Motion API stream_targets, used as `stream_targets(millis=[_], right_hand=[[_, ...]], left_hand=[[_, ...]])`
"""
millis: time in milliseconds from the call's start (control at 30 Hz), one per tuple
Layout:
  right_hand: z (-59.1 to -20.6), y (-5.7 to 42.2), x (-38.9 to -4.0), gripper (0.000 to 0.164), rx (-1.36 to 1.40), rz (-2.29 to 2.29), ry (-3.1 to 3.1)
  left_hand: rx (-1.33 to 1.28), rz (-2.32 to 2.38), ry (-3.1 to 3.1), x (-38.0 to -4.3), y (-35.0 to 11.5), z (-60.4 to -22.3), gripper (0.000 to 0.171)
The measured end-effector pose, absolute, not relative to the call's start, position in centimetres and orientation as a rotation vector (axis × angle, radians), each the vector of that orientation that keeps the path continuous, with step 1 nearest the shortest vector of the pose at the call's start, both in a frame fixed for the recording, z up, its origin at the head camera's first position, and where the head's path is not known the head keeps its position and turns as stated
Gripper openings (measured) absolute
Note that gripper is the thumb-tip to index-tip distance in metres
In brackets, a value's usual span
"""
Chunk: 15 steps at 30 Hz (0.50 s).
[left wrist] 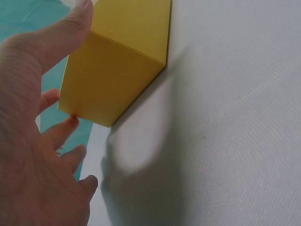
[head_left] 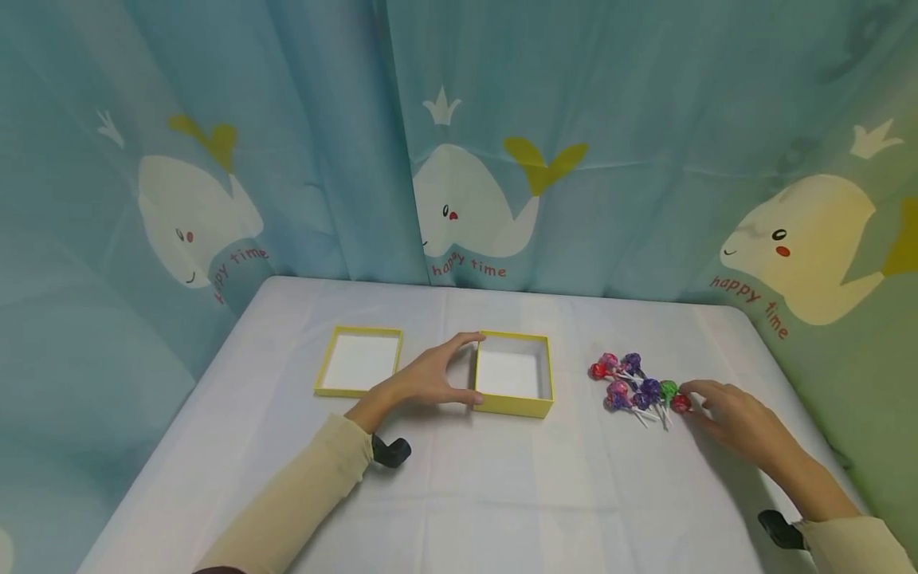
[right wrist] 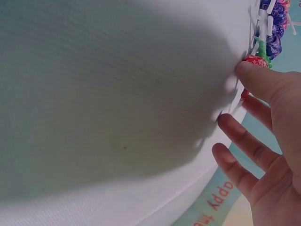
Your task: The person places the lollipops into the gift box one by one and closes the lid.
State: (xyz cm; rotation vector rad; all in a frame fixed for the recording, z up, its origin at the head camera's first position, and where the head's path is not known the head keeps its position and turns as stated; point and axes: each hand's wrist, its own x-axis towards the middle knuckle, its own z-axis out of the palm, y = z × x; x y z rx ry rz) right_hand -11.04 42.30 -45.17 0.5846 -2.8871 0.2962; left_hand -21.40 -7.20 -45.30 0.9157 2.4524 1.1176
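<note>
a: what do we see the left hand (head_left: 430,375) doing?

b: we see it gripping the yellow box (head_left: 516,404) at its left side. the thumb is at the near corner and the forefinger at the far one, spread wide apart across that wall; in the left wrist view the other fingers are loosely bent behind.

a: and where do we find the box?

b: upright on the white table (head_left: 502,478), its white inside facing up. to its left, well apart from it, lies a shallow yellow-rimmed lid (head_left: 362,356), partly behind the wrist.

a: what about the right hand (head_left: 746,422)?

b: we find its thumb and forefinger bent round a red lollipop (head_left: 680,403), pinching it with only a small gap between them. the remaining fingers are parted and hold nothing.

a: where is that lollipop?

b: at the right edge of the loose pile of lollipops (head_left: 650,390), right of the box. we see it just beside a green lollipop (head_left: 668,389); the others are mostly purple, pink and red, with white sticks.

a: and behind the table?

b: we see a blue-green curtain (head_left: 344,159) printed with whales.
</note>
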Motion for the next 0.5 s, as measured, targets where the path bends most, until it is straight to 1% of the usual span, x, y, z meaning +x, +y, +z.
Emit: stream_targets(millis=[133, 267, 500], right_hand=[[-45.01, 42.14, -10.92, 0.043, 0.558, 0.29, -2.903], [-44.72, 41.93, -10.86, 0.039, 0.546, 0.263, -2.905], [-44.74, 41.7, -10.85, 0.036, 0.645, 0.236, -2.781]], left_hand=[[0.936, 1.149, 2.457, -21.29, -7.16, -45.44, 0.095], [0.941, 1.187, 2.452, -21.27, -7.06, -45.58, 0.094], [0.945, 1.337, 2.358, -21.27, -6.71, -46.0, 0.091]])
